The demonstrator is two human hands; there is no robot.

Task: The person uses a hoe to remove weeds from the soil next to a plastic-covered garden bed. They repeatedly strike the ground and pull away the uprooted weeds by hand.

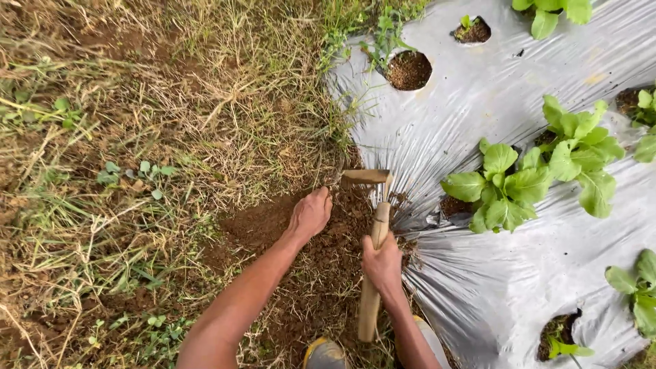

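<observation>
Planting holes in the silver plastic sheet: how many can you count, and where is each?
7, perhaps more hidden under leaves: two at the top, one at the right edge, two under the central lettuces, one beneath the right-edge plant, one at the bottom right.

Left hand (311, 215) fingertips buried in loose brown soil (328, 273), short wooden-handled hoe (372, 266) blade partly hidden by dirt, yellow-toed grey boot (324, 354) & both forearms cut off at btm edge.
</observation>
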